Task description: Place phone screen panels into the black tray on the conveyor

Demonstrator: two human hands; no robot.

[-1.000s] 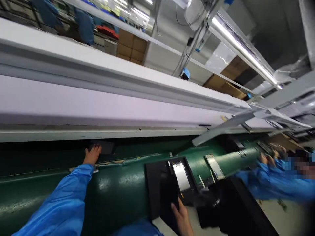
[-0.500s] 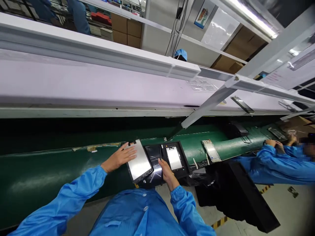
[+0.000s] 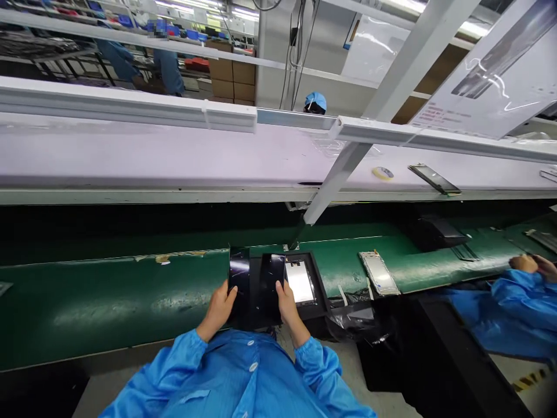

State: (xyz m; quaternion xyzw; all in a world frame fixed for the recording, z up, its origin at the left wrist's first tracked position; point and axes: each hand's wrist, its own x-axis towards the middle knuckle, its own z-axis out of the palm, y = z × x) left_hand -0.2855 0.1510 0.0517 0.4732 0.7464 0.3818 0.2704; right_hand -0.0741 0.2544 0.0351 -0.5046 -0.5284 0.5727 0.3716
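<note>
My left hand point(image 3: 219, 309) grips the left edge of a glossy black screen panel point(image 3: 239, 270), thumb on its dark face. My right hand point(image 3: 290, 310) pinches the right edge of a second glossy black panel point(image 3: 272, 276). The two panels stand side by side in front of my body, dark faces toward me, with a narrow dark gap at their upper parts. Just right of them, a black tray point(image 3: 321, 283) lies on the green bench, with a silver-backed panel point(image 3: 300, 281) in it. My fingers behind the panels are hidden.
The green bench point(image 3: 130, 296) runs across, below a white shelf point(image 3: 152, 151). To the right lie a metal-framed panel point(image 3: 378, 273) and crumpled black plastic point(image 3: 361, 319). A white post point(image 3: 339, 183) rises behind. A co-worker's hands point(image 3: 533, 264) are at the far right.
The panel in my left hand has been turned from its silver back to its black face. It now stands upright beside the right one, and my left hand is lower and closer in.
</note>
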